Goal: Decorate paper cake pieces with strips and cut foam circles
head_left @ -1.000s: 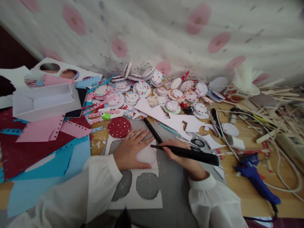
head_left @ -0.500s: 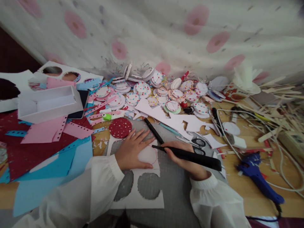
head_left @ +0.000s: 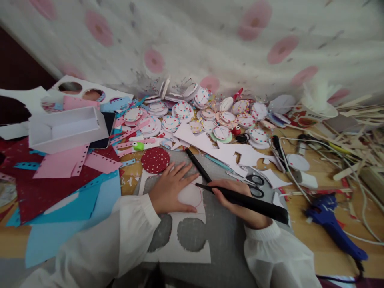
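Note:
My left hand (head_left: 172,188) lies flat with spread fingers on a white sheet (head_left: 196,254), pressing it to a grey mat (head_left: 228,244). Two rough-edged round holes in the sheet lie below the hand. A red curved line is drawn on the sheet beside my fingers. My right hand (head_left: 237,200) is closed around a long black tool (head_left: 255,203) with a narrow tip, which points left to the sheet's edge by that line. A slim black stick (head_left: 198,165) lies behind it. Beyond my left fingertips is a dark red starred disc (head_left: 155,160).
Black-handled scissors (head_left: 255,180) lie behind my right hand. A blue glue gun (head_left: 333,224) and white cable (head_left: 358,196) occupy the right. Several decorated paper discs (head_left: 183,110) line the back. A white box (head_left: 69,132) and coloured sheets (head_left: 69,204) cover the left.
The whole view has shifted slightly, so things appear a little further right. Both hands keep nearly the same place on the sheet and tool.

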Demonstrator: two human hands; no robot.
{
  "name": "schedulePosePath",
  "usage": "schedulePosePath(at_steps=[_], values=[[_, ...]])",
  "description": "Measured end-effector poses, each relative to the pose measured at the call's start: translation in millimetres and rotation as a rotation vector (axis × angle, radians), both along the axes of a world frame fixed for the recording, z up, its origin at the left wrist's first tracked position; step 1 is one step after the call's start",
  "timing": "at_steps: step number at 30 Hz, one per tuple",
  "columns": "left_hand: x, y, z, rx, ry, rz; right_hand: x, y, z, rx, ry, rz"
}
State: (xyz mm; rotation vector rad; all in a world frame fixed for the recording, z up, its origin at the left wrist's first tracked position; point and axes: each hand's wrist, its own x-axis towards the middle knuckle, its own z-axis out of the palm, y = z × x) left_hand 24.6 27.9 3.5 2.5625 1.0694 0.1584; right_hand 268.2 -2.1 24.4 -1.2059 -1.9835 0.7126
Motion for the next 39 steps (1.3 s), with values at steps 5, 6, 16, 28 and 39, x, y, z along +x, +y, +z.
schedulePosePath(at_steps=[5,6,16,28,39], values=[[-1.4,-0.5,-1.9,0.007,-0.001,0.002,-1.4,-1.4,3.8,0.005,-0.002,0.002],[-1.3,-0.5,-2.1,0.008,0.0,0.004,-1.5,-1.6,4.4,0.0,-0.005,0.001],[-0.5,-0.9,-0.4,-0.014,0.014,0.004,-4.4,-2.9,2.6,0.08,-0.029,-0.015],[-1.4,-0.6,-0.4,-0.02,0.023,0.022,13.0,-11.0,-3.8,0.183,0.084,-0.301],[-0.4,0.1,-0.3,-0.004,0.031,0.015,1.3,-6.8,3.5,0.123,-0.008,-0.096]])
